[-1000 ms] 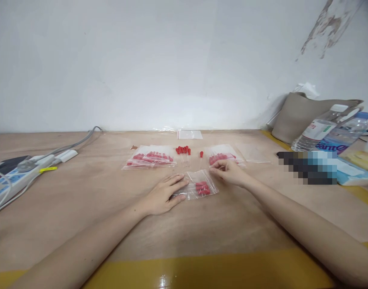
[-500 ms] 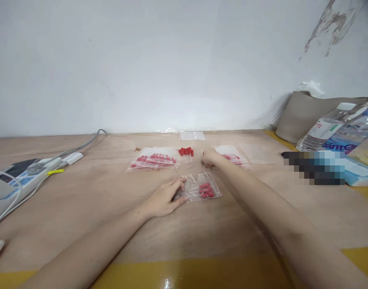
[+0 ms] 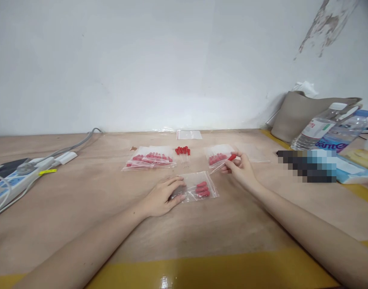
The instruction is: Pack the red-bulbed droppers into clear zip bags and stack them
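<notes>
My left hand (image 3: 164, 196) lies on the left edge of a small clear zip bag (image 3: 198, 188) that holds a few red-capped droppers, its fingers pressed on the plastic. My right hand (image 3: 241, 167) pinches one red-capped dropper (image 3: 224, 163) just right of that bag, its clear tip pointing toward the bag's mouth. A short row of loose red-capped droppers (image 3: 183, 152) lies behind. A filled bag (image 3: 219, 155) sits beside my right hand, and a pile of filled bags (image 3: 149, 158) lies to the left.
Empty zip bags (image 3: 189, 134) lie by the white wall. A power strip with cables (image 3: 24, 172) sits at the left. A grey pouch (image 3: 301, 114), two water bottles (image 3: 324, 127) and a blue-white packet (image 3: 350, 170) crowd the right. A yellow strip (image 3: 184, 275) edges the wooden table.
My right hand reached out to the single loose dropper behind the bag, picked it up and drew back to the right of the open bag. My left hand stayed on the bag.
</notes>
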Motion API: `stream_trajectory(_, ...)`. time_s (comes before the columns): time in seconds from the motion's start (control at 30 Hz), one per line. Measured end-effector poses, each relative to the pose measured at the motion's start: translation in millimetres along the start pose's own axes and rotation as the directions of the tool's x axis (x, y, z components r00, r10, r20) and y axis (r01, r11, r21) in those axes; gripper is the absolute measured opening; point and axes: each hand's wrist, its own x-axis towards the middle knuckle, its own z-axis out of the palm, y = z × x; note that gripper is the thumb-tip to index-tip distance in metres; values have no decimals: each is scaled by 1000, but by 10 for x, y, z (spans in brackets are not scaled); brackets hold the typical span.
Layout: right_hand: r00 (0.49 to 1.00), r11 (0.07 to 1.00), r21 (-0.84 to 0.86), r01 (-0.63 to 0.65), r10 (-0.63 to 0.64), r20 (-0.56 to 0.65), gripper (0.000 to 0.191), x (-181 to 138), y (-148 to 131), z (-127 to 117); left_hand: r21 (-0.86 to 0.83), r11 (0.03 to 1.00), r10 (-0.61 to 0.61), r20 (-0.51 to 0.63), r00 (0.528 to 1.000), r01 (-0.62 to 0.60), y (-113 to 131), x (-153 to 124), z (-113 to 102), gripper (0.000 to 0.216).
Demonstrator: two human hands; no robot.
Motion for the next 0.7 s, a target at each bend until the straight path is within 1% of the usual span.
stream_trajectory(0.1, 998, 997, 41, -66, 65, 24, 46, -67, 22, 79, -7, 1000, 6, -7, 1000, -6, -10, -2, 6, 33)
stream_trajectory(0.2, 999, 996, 78, -33, 36, -40, 47, -50, 15, 64, -5, 1000, 7, -5, 1000, -7, -10, -2, 3, 34)
stream_trajectory(0.27, 996, 997, 75, 3, 4, -89, 48, -17, 10, -6, 0, 1000, 3, 1, 1000, -3, -6, -1, -1, 35)
stream_trajectory(0.33, 995, 998, 61, 8, -2, -102, 47, -1, 16, -72, 4, 1000, -2, 2, 1000, 2, -2, -1, -3, 35)
stream_trajectory(0.43, 996, 995, 78, -54, 59, -66, 44, -41, 43, -75, 8, 1000, -6, -2, 1000, 6, -3, -3, 2, 35)
stream_trajectory(0.53, 992, 979, 159, -128, 129, 2, 43, -128, 78, 31, 10, 1000, -13, -10, 1000, 13, -12, -5, 11, 37)
stream_trajectory(0.6, 988, 969, 196, -152, 143, 62, 41, -184, 99, 102, 13, 1000, -14, -10, 1000, 14, -14, -4, 12, 39)
stream_trajectory(0.7, 986, 974, 182, -138, 116, 124, 40, -242, 121, 141, 7, 1000, -10, -6, 1000, 10, -7, 0, 4, 38)
